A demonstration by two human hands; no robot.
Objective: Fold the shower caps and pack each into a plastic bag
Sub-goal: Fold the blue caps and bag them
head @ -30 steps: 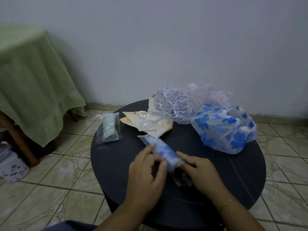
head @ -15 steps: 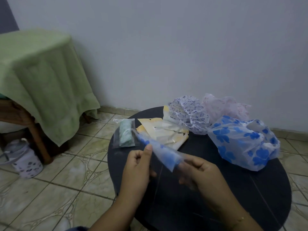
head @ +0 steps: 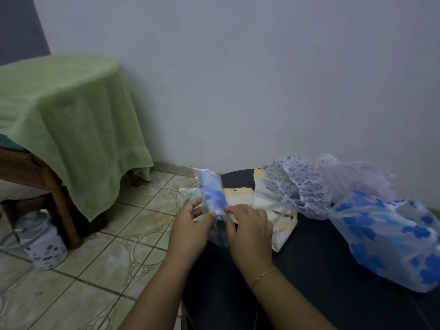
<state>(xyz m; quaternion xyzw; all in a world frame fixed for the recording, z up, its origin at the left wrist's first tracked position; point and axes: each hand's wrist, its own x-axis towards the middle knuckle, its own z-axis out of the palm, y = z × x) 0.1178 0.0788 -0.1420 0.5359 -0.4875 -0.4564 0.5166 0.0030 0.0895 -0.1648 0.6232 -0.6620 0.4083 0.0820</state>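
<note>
A rolled blue-flowered shower cap inside a clear plastic bag (head: 213, 196) is held upright over the left edge of the round black table (head: 316, 277). My left hand (head: 190, 232) pinches the bag's lower part from the left, and my right hand (head: 250, 229) pinches it from the right. Behind the held bag, a bagged green cap (head: 194, 196) is mostly hidden. Three loose caps lie at the right: a large blue-flowered one (head: 385, 241), a small-print blue one (head: 300, 186) and a pink one (head: 350, 177).
A pile of yellow-and-white packets (head: 276, 210) lies on the table beside my right hand. At the left stands a wooden table under a green towel (head: 71, 120), with a patterned jug (head: 40, 244) on the tiled floor below. A plain wall is behind.
The bagged blue cap has been lifted and turned from slanting to upright, moving left over the table's edge above the green bagged cap. Both hands moved with it; the view swung left.
</note>
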